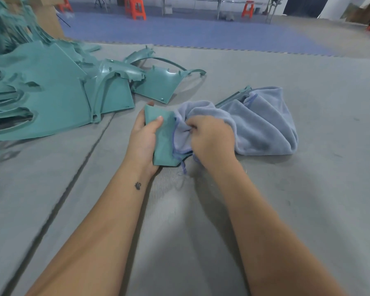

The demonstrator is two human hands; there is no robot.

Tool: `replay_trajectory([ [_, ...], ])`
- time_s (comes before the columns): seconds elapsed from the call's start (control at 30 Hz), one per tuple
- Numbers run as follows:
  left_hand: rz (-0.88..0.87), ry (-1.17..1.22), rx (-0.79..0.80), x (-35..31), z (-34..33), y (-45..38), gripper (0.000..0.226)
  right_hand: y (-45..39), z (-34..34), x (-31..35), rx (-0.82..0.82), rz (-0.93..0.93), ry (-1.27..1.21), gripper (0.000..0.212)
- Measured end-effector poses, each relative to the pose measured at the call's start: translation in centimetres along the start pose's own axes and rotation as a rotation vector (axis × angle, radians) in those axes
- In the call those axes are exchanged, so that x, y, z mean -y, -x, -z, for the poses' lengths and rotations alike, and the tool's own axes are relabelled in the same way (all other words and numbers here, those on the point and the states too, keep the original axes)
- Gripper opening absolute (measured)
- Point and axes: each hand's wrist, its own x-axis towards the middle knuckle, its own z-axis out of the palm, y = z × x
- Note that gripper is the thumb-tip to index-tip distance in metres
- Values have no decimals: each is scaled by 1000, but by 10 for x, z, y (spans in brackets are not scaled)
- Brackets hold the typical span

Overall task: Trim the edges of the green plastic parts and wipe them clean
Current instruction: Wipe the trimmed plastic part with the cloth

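Note:
My left hand (143,139) grips one end of a long green plastic part (164,142), thumb on top, fingers behind it. A pale blue cloth (263,122) is draped over most of that part; only its far tip (245,90) sticks out beyond the cloth. My right hand (212,139) clutches a bunched fold of the cloth against the part, right beside my left hand. No cutting tool is visible.
A pile of green plastic parts (41,92) lies at the left, with curved pieces (158,82) spilling toward the centre. I work over grey floor mats (308,199) with a seam (73,184) running diagonally. Orange stools (137,8), table legs and cardboard boxes (49,20) stand at the back.

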Motion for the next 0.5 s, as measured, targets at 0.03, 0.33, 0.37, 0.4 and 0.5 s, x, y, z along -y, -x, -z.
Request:
replay_trajectory([
  [0.03, -10, -3, 12, 0, -1, 0, 40, 3, 1, -3, -78, -60, -134, 24],
  [0.33, -98, -87, -228, -5, 2, -4, 32, 0, 20, -33, -610, -773, -1131, 22],
  [0.37, -117, -72, -283, -5, 4, -5, 32, 1, 21, -34, -614, -805, -1238, 24],
  [0.4, -133, -44, -329, -6, 5, -6, 32, 2, 21, -35, -621, -809, -1302, 24],
  [0.5, -183, 67, -398, -6, 7, -7, 34, 0, 24, -31, -551, -742, -1354, 19],
])
